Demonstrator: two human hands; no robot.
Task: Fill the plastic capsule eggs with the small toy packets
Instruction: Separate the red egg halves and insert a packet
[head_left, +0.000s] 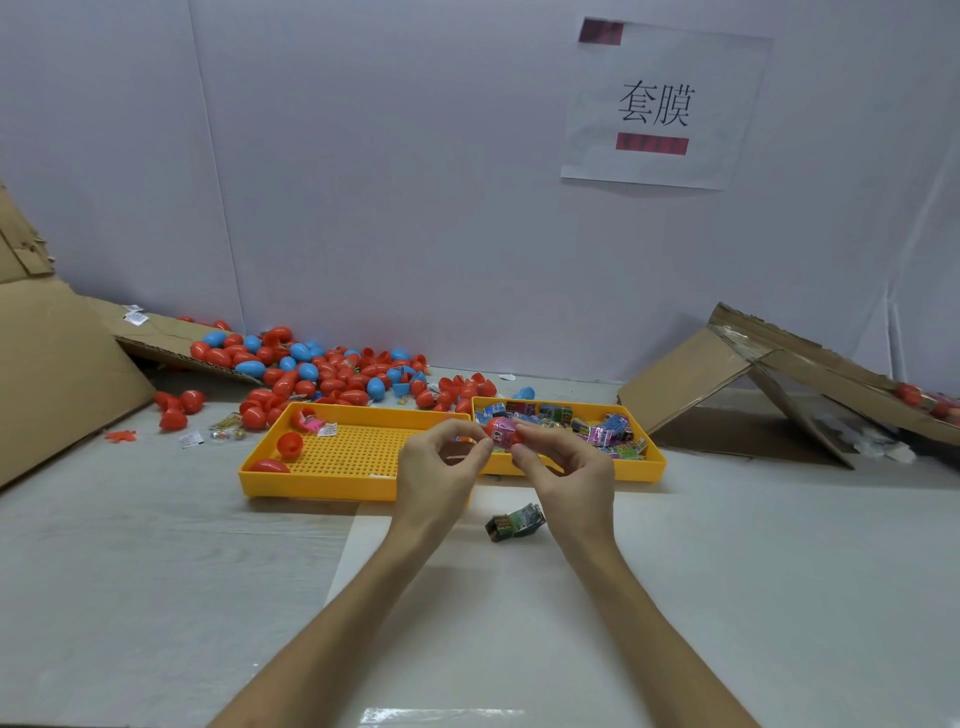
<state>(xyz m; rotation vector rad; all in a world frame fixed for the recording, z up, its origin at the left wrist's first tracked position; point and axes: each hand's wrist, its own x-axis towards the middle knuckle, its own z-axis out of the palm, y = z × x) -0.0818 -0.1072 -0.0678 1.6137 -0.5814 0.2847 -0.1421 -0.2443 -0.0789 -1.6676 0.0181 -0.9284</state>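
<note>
At the fingertips, left hand (441, 467) and right hand (563, 470) pinch a red capsule egg (492, 427); its bulging pink toy packet (506, 434) may spring out, blocking closure.

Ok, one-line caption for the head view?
Left hand and right hand hold a red egg with pink packet near yellow trays.

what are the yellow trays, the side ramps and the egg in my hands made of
Yellow trays: likely moulded plastic, even colour, perforated grid floor. Side ramps: brown matt cardboard, creased, torn edges, likely corrugated. Red egg: probably smooth plastic, slight sheen.
</note>
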